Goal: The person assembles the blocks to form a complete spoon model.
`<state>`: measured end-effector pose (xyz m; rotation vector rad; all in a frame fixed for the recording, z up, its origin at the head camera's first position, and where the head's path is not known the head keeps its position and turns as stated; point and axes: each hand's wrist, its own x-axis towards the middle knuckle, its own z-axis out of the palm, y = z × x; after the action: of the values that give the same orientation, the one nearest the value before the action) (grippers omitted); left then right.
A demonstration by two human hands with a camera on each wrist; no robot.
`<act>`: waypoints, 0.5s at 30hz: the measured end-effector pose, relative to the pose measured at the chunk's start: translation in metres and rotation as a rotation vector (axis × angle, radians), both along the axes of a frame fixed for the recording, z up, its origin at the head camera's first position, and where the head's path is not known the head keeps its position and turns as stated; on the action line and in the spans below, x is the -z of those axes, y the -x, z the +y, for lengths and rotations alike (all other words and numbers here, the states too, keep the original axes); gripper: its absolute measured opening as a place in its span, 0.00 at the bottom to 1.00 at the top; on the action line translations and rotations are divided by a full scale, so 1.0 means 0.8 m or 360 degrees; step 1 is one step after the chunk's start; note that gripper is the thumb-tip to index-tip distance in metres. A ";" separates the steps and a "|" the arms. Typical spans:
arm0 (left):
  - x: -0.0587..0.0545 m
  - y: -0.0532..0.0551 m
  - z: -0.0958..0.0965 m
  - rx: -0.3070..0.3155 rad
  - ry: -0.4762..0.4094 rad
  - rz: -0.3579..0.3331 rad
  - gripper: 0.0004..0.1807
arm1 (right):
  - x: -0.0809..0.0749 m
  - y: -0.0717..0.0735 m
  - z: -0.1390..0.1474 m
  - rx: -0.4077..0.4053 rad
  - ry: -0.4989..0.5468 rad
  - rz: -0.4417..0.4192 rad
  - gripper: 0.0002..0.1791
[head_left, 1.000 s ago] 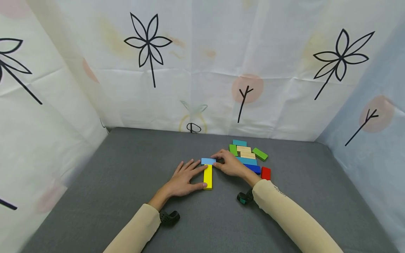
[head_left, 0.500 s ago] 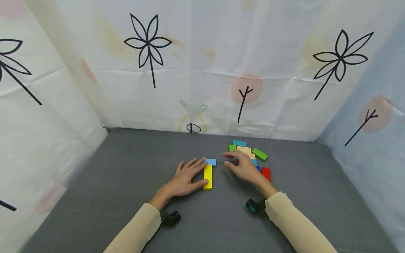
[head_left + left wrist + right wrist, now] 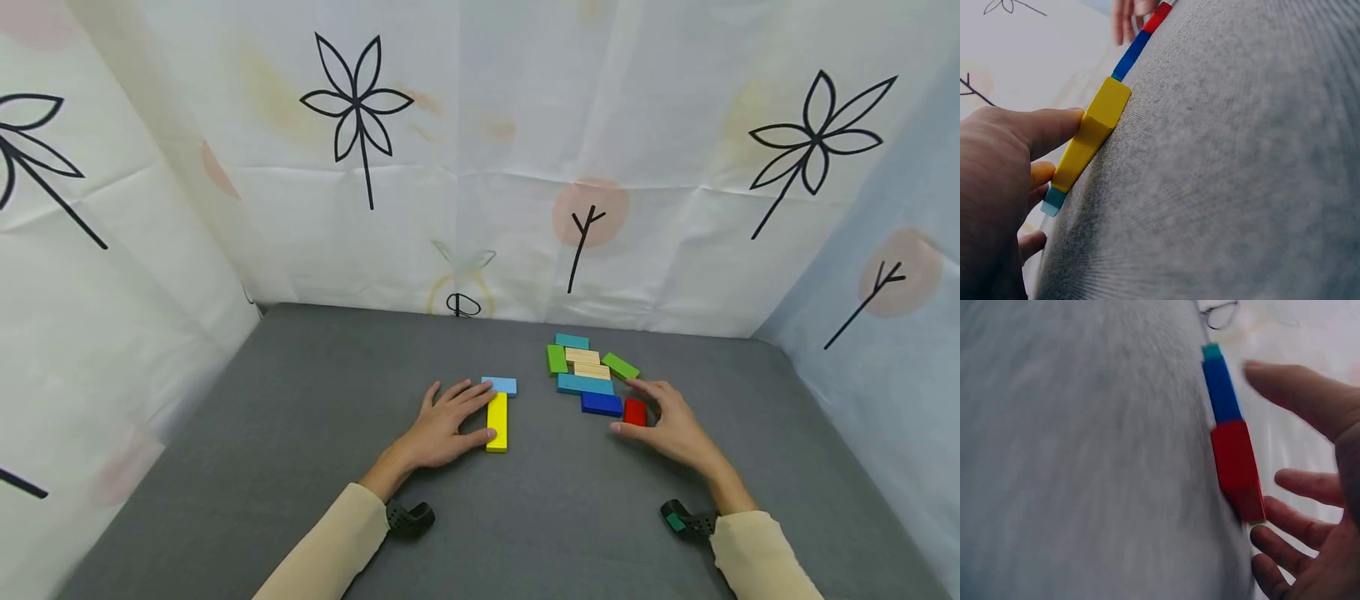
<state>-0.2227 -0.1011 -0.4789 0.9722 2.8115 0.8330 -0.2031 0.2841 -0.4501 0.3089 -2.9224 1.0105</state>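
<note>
A yellow block lies lengthwise on the grey table, a light blue block crosswise at its far end, forming a T. My left hand rests beside them with spread fingers. Its thumb tip touches the yellow block in the left wrist view, and its index fingertip is at the joint of the two blocks. Farther right, my right hand spans a red block, thumb at the near side and fingers beyond the far side. In the right wrist view the thumb stands apart from the red block.
Left of the red block lies a dark blue block. Behind it are a long teal block, wooden blocks, green blocks and a small teal block. A patterned white cloth hangs behind the table.
My right hand has let go of the light blue block and moved right, over the other blocks, to the red one. The left hand has stayed by the yellow block.
</note>
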 end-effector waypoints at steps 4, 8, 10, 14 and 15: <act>0.000 0.000 0.000 -0.0010 -0.0004 -0.0001 0.36 | 0.003 -0.008 0.019 -0.0049 -0.0008 -0.0045 0.47; 0.000 0.000 -0.001 -0.0002 -0.0016 0.0009 0.36 | 0.004 -0.010 0.027 -0.0072 -0.0050 -0.0042 0.42; 0.001 0.000 -0.001 0.0007 -0.0016 0.0019 0.36 | 0.004 -0.012 0.028 -0.0056 -0.0073 -0.0035 0.39; 0.003 0.000 -0.001 0.0019 -0.0008 0.0026 0.37 | -0.002 -0.015 0.025 -0.0036 -0.0077 -0.0028 0.36; 0.003 0.000 -0.002 0.0021 -0.0007 0.0026 0.37 | -0.004 -0.016 0.022 -0.0042 -0.0063 -0.0021 0.36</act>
<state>-0.2226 -0.1023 -0.4811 1.0014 2.8152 0.8337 -0.1905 0.3021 -0.4466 0.3447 -2.9608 0.9623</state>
